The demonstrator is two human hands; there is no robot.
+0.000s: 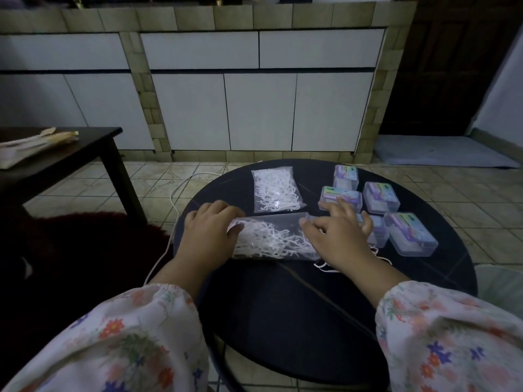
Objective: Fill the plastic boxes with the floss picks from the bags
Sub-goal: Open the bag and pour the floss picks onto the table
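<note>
Two clear bags of white floss picks lie on the round dark desk (283, 292) in front of me, and both my hands are on the nearer bag (271, 239), which lies crosswise close to me. My left hand (209, 230) holds its left end, fingers curled over the far edge and thumb tucked against the plastic, so that grip is closed on the bag. My right hand (336, 236) rests on the bag's right end with the fingers spread and fairly straight, the fingertips reaching toward the boxes; that grip is loose, pinching nothing. The farther bag (276, 190) sits just beyond, flat on the desk and untouched. To the right stand five small clear plastic boxes (379, 198) with purple labels, lids on, close together in a cluster; one is partly hidden behind my right fingers. A few loose floss picks (322, 266) lie on the desk just under my right wrist. My floral sleeves (452, 343) fill the lower corners. A white cable (172, 199) runs over the tiled floor left of the desk, near a dark low table (85, 148) with papers on it.
</note>
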